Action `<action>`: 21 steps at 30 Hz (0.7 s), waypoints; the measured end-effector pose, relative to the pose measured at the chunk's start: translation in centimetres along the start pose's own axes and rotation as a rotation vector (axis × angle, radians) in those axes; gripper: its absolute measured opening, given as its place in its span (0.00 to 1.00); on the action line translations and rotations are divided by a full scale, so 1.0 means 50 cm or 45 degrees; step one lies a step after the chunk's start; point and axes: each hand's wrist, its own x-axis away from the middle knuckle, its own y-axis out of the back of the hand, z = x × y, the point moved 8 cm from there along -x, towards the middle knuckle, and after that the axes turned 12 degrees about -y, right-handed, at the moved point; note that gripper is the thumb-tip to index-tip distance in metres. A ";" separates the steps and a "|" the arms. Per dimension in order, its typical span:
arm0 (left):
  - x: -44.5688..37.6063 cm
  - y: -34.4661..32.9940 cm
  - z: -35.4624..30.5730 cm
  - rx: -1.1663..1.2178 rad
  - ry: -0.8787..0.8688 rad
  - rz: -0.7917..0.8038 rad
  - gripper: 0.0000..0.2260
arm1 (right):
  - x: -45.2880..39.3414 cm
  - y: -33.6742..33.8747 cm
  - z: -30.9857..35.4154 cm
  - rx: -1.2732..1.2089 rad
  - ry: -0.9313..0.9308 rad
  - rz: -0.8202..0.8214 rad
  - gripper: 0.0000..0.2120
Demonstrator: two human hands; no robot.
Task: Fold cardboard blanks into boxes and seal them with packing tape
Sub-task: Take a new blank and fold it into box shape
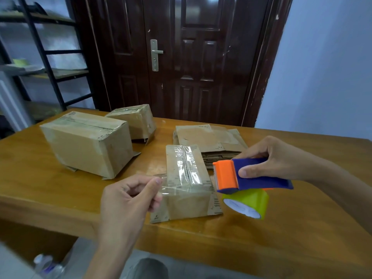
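A small cardboard box [187, 178] sits near the front edge of a wooden table [281, 228], its long axis running away from the camera toward the dark door [191, 57]. Clear packing tape [186, 168] runs lengthwise along its top seam and folds down over the near end.

The left hand [128, 200] hovers at the box's near left corner, fingers curled, thumb and forefinger pinching a loose end of the clear tape. The right hand [275, 160] grasps a blue tape dispenser [259, 174] with an orange cutter head [225, 174] pointing left toward the box; thumb on the near side, fingers wrapped over the top. A yellow-green tape roll [249, 202] hangs beneath the dispenser, just right of the box.

Three assembled boxes are on the table: the small one in front, a large box [88, 143] at left lying with its long axis slanting from far left to near right, and a mid-sized box [134, 121] behind it, touching or nearly so. One stack of flat cardboard blanks [209, 139] lies just beyond the small box. A metal shelf rack [46, 57] stands at far left, and a plastic bottle [46, 264] shows below the table edge.
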 end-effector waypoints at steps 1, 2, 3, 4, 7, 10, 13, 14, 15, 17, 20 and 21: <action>0.001 -0.003 0.002 -0.003 0.004 0.005 0.04 | -0.002 -0.003 -0.004 0.005 -0.001 -0.001 0.18; 0.002 -0.005 0.004 -0.001 0.009 0.006 0.04 | -0.004 -0.005 -0.008 0.006 -0.003 -0.005 0.18; 0.002 -0.006 0.005 0.009 0.013 0.004 0.05 | -0.005 -0.007 -0.012 0.003 -0.002 -0.009 0.18; 0.002 -0.007 0.007 0.022 0.017 0.003 0.06 | -0.005 -0.009 -0.016 -0.003 0.001 -0.019 0.18; -0.001 -0.007 0.010 0.038 0.028 0.019 0.06 | -0.003 -0.015 -0.028 -0.037 0.013 -0.043 0.16; -0.006 -0.008 0.017 0.044 0.042 0.025 0.06 | -0.002 -0.020 -0.035 -0.055 0.025 -0.049 0.15; -0.009 -0.010 0.029 0.040 0.057 0.033 0.07 | -0.004 -0.021 -0.038 -0.080 0.010 -0.034 0.14; -0.008 -0.012 0.037 0.039 0.067 0.038 0.07 | -0.006 -0.022 -0.038 -0.080 0.000 -0.023 0.14; -0.006 -0.016 0.044 0.027 0.078 0.053 0.09 | -0.009 -0.025 -0.039 -0.074 -0.007 -0.012 0.15; -0.002 -0.029 0.057 0.002 0.095 0.103 0.13 | -0.015 -0.030 -0.041 -0.052 -0.021 0.005 0.15; 0.005 -0.047 0.067 0.025 0.093 0.093 0.16 | -0.025 -0.038 -0.041 -0.057 -0.031 0.023 0.16; 0.006 -0.048 0.070 -0.022 0.064 0.069 0.16 | -0.028 -0.041 -0.041 -0.066 -0.028 0.028 0.17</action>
